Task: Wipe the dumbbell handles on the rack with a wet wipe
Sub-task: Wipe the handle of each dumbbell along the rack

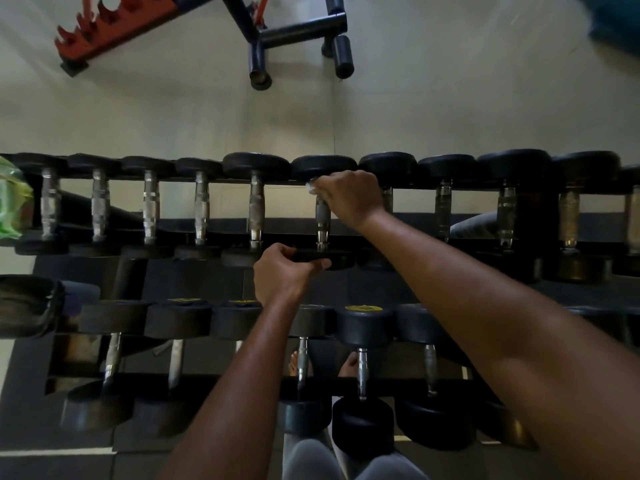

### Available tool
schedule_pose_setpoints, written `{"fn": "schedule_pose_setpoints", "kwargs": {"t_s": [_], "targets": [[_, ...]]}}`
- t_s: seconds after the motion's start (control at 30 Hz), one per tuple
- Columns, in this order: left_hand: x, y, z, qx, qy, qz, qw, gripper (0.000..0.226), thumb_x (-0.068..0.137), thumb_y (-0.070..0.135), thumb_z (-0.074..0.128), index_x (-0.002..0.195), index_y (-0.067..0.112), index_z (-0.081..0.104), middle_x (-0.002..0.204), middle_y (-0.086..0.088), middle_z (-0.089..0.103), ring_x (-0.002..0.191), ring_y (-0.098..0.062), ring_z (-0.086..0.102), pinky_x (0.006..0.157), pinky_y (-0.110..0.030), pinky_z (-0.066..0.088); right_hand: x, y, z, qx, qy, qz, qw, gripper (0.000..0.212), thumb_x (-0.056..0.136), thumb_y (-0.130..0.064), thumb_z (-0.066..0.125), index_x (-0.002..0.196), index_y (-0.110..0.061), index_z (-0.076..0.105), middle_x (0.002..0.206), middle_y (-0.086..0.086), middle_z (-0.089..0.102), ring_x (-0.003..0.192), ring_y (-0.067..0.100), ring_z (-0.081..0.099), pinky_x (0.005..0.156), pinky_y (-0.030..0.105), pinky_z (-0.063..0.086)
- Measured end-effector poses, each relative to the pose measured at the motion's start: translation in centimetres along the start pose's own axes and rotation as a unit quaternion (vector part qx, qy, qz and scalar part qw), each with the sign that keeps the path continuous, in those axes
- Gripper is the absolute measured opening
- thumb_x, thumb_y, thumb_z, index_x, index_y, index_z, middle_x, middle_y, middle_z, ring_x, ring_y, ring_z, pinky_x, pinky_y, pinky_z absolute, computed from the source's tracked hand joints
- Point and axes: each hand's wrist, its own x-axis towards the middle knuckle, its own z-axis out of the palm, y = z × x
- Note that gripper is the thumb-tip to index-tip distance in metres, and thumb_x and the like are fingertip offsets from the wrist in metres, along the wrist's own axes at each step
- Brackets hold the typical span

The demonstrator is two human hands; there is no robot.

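Nearest us, our left hand (282, 271) grips the dumbbell (322, 216) by its near head on the rack (408, 183); right hand (349, 195) fingers pinch the wipe (310, 186) at the handle's far end. We should wrap fully and draw nearward.

Dumbbells (255, 202) sit close together along the upper rack (433, 183), leaving narrow gaps between handles. The lower row (363, 327) crowds underneath. Open floor (207, 109) lies beyond the rack.

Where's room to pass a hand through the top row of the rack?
Between neighbouring handles: gaps left of the left hand, showing floor beyond. Crowded where the right hand presses the wet wipe on the dumbbell handle; heads touch side by side.
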Motion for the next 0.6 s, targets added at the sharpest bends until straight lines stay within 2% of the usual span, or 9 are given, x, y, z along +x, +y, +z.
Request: {"fn": "schedule_pose_setpoints", "kwargs": {"t_s": [0.1, 0.23, 0.33, 0.43, 0.53, 0.6], "targets": [[-0.4, -1.0, 0.0, -0.043, 0.005, 0.012, 0.999, 0.062, 0.058, 0.063, 0.099, 0.102, 0.030, 0.070, 0.092, 0.016, 0.071, 0.084, -0.001, 0.066, 0.060, -0.021, 0.043, 0.4, 0.2, -0.6, -0.092, -0.034, -0.041, 0.994, 0.021, 0.110, -0.032, 0.056, 0.106, -0.025, 0.075, 0.079, -0.003, 0.075, 0.065, 0.024, 0.074, 0.060, 0.037, 0.059], [-0.8, -1.8, 0.0, -0.086, 0.007, 0.025, 0.996, 0.058, 0.058, 0.065, 0.098, 0.099, 0.033, 0.072, 0.086, 0.020, 0.071, 0.082, 0.004, 0.066, 0.061, -0.018, 0.043, 0.7, -0.2, -1.6, -0.146, -0.052, -0.070, 0.985, 0.027, 0.112, -0.039, 0.048, 0.118, -0.030, 0.074, 0.077, 0.000, 0.074, 0.063, 0.027, 0.073, 0.057, 0.034, 0.055], [-0.7, -2.6, 0.1, -0.096, 0.006, 0.050, 0.994, 0.061, 0.065, 0.062, 0.097, 0.112, 0.027, 0.076, 0.099, 0.016, 0.074, 0.093, -0.002, 0.068, 0.065, -0.015, 0.042, 0.9, -0.9, -2.0, -0.164, -0.076, -0.084, 0.980, 0.026, 0.113, -0.041, 0.049, 0.124, -0.034, 0.071, 0.074, 0.000, 0.073, 0.062, 0.026, 0.072, 0.056, 0.032, 0.050], [-0.6, -3.4, 0.0, -0.092, 0.004, 0.073, 0.993, 0.065, 0.072, 0.059, 0.094, 0.124, 0.025, 0.075, 0.116, 0.012, 0.075, 0.105, -0.003, 0.065, 0.070, -0.011, 0.038, 1.4, -1.6, -2.0, -0.165, -0.106, -0.066, 0.978, 0.029, 0.112, -0.047, 0.048, 0.118, -0.034, 0.072, 0.077, 0.001, 0.073, 0.066, 0.026, 0.073, 0.058, 0.032, 0.046], [-0.5, -4.1, -0.1, -0.089, 0.004, 0.090, 0.992, 0.064, 0.074, 0.061, 0.092, 0.126, 0.027, 0.075, 0.122, 0.012, 0.075, 0.112, -0.006, 0.066, 0.077, -0.021, 0.047, 2.3, -2.5, -1.8, -0.173, -0.146, -0.051, 0.973, 0.024, 0.111, -0.039, 0.053, 0.119, -0.035, 0.075, 0.077, -0.004, 0.068, 0.065, 0.022, 0.065, 0.060, 0.032, 0.044], [-0.5, -4.3, -0.1, -0.088, 0.005, 0.090, 0.992, 0.063, 0.074, 0.063, 0.091, 0.125, 0.029, 0.075, 0.122, 0.014, 0.075, 0.113, -0.006, 0.067, 0.083, -0.026, 0.050, 2.8, -3.0, -1.7, -0.153, -0.178, -0.053, 0.971, 0.026, 0.110, -0.034, 0.055, 0.125, -0.036, 0.076, 0.093, -0.005, 0.075, 0.078, 0.022, 0.070, 0.070, 0.035, 0.054]]}}
